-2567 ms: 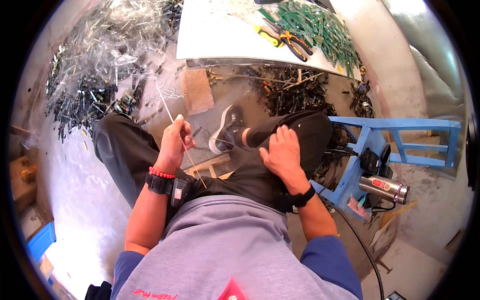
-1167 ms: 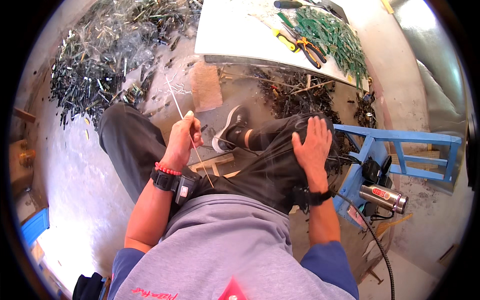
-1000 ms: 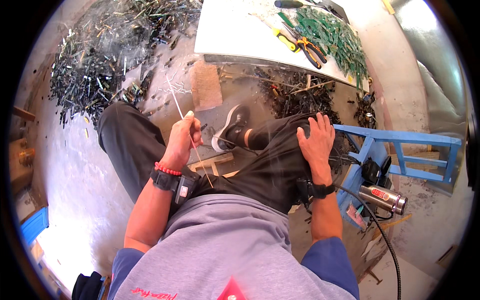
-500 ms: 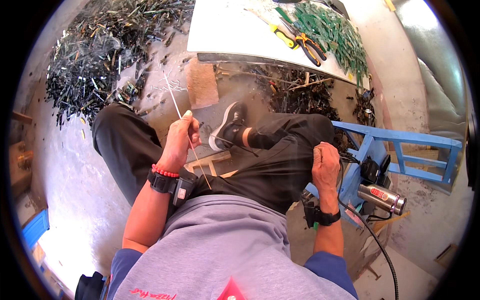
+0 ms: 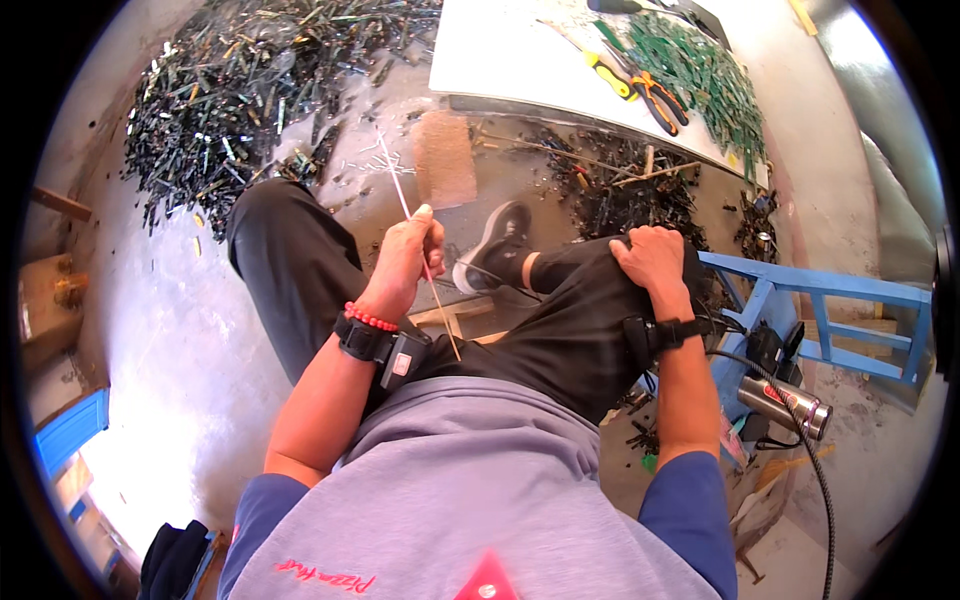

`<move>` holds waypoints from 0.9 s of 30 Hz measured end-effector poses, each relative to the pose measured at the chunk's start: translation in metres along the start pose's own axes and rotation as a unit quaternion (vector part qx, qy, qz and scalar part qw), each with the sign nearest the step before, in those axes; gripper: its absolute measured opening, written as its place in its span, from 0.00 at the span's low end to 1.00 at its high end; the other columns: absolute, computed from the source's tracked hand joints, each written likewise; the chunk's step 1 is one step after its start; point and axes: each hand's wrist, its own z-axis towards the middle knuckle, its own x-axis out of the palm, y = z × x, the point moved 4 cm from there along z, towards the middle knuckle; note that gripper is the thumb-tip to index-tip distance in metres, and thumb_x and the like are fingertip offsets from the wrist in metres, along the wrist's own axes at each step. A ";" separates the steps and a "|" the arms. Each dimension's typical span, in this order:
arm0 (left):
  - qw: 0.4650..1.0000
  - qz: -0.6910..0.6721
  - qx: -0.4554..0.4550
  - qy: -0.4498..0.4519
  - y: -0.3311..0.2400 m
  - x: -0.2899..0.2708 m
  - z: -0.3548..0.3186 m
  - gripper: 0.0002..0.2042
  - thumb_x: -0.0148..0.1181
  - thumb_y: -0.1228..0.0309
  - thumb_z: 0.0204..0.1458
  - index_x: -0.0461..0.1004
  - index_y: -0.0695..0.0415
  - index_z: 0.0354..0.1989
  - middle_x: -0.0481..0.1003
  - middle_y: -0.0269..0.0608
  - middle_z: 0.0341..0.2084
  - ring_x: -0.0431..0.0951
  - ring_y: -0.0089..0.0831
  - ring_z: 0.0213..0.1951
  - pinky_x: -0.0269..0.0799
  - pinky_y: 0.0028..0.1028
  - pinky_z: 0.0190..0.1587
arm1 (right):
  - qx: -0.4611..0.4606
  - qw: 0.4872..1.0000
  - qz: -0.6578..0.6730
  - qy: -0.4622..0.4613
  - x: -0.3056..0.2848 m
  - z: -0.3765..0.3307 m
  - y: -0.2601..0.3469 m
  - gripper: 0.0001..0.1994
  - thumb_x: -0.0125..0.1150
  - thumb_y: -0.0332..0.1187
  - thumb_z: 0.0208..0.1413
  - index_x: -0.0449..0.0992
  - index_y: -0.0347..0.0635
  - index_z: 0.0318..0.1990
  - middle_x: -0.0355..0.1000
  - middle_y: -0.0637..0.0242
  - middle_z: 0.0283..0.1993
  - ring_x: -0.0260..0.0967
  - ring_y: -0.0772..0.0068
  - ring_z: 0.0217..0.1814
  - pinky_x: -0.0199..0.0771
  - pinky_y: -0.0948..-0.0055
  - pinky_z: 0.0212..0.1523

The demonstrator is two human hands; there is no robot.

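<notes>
My left hand (image 5: 405,250) is closed around a thin straight stick (image 5: 395,175), pale at its upper end and reddish-brown lower down. The stick slants from the floor side back toward my lap. Beyond its upper tip lie small white slivers (image 5: 372,164) beside a brown rectangular pad (image 5: 445,160). My right hand (image 5: 655,260) rests palm down over my right knee, fingers spread on the black trouser cloth (image 5: 590,310), holding nothing. Wrist devices are strapped on both arms, with a red bead bracelet (image 5: 370,317) on the left.
A white board (image 5: 500,55) holds orange-black pliers (image 5: 657,97), a yellow-handled tool (image 5: 612,80) and a heap of green strips (image 5: 700,70). Dark fragments (image 5: 215,110) are piled at far left, more (image 5: 625,195) under the board. A blue stool (image 5: 840,280), steel flask (image 5: 785,405) and cable (image 5: 815,470) are right.
My right hand has moved up from the side of my thigh to the top of my knee, and its fingers have spread. The left hand still holds the stick. The whole view has shifted.
</notes>
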 end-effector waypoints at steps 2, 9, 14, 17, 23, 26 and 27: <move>1.000 -0.006 -0.001 0.001 -0.001 -0.001 -0.001 0.20 0.44 0.53 0.61 0.64 0.53 0.21 0.60 0.28 0.11 0.59 0.19 0.14 0.64 0.22 0.23 | -0.020 1.000 -0.005 -0.017 0.016 0.009 0.015 0.18 0.54 0.47 0.42 0.80 0.41 0.24 0.76 0.56 0.30 0.73 0.55 0.37 0.67 0.61 0.41; 0.999 -0.025 0.023 -0.014 0.007 -0.010 0.000 0.20 0.44 0.53 0.61 0.65 0.54 0.22 0.61 0.29 0.11 0.60 0.20 0.13 0.64 0.23 0.22 | -0.174 0.874 0.375 0.254 0.054 -0.009 0.112 0.20 0.56 0.46 0.45 0.79 0.35 0.31 0.76 0.54 0.30 0.74 0.56 0.39 0.71 0.66 0.40; 0.999 -0.007 0.044 -0.003 0.010 -0.012 0.002 0.22 0.43 0.53 0.61 0.65 0.55 0.19 0.61 0.30 0.11 0.61 0.21 0.13 0.60 0.23 0.19 | -0.137 0.759 0.595 0.228 0.039 -0.036 0.170 0.17 0.49 0.40 0.61 0.77 0.33 0.33 0.75 0.63 0.28 0.72 0.72 0.33 0.71 0.73 0.38; 0.999 0.002 0.039 -0.012 0.006 -0.012 -0.007 0.23 0.42 0.52 0.61 0.66 0.56 0.20 0.63 0.32 0.10 0.61 0.22 0.13 0.58 0.22 0.18 | -0.087 0.622 0.702 0.335 0.005 -0.052 0.184 0.20 0.47 0.43 0.63 0.75 0.31 0.39 0.75 0.63 0.34 0.73 0.74 0.35 0.74 0.74 0.40; 0.999 -0.008 0.037 -0.038 0.007 -0.016 -0.006 0.22 0.43 0.54 0.61 0.67 0.56 0.20 0.64 0.32 0.11 0.62 0.22 0.13 0.57 0.21 0.17 | -0.137 0.586 0.697 0.390 -0.029 -0.069 0.215 0.15 0.49 0.36 0.62 0.71 0.29 0.45 0.74 0.57 0.39 0.75 0.69 0.37 0.76 0.72 0.42; 0.997 -0.013 0.036 -0.060 0.012 -0.025 -0.007 0.22 0.43 0.54 0.61 0.67 0.57 0.21 0.64 0.32 0.12 0.62 0.21 0.14 0.57 0.22 0.17 | -0.128 0.532 0.729 0.412 -0.028 -0.063 0.223 0.15 0.50 0.36 0.61 0.72 0.30 0.45 0.75 0.60 0.36 0.75 0.72 0.35 0.76 0.75 0.37; 0.997 -0.016 0.036 -0.071 0.014 -0.029 -0.007 0.22 0.44 0.54 0.61 0.67 0.57 0.21 0.64 0.32 0.12 0.63 0.21 0.14 0.57 0.22 0.17 | -0.136 0.540 0.716 0.421 -0.029 -0.061 0.226 0.15 0.50 0.36 0.61 0.72 0.31 0.45 0.75 0.61 0.35 0.74 0.73 0.33 0.75 0.76 0.36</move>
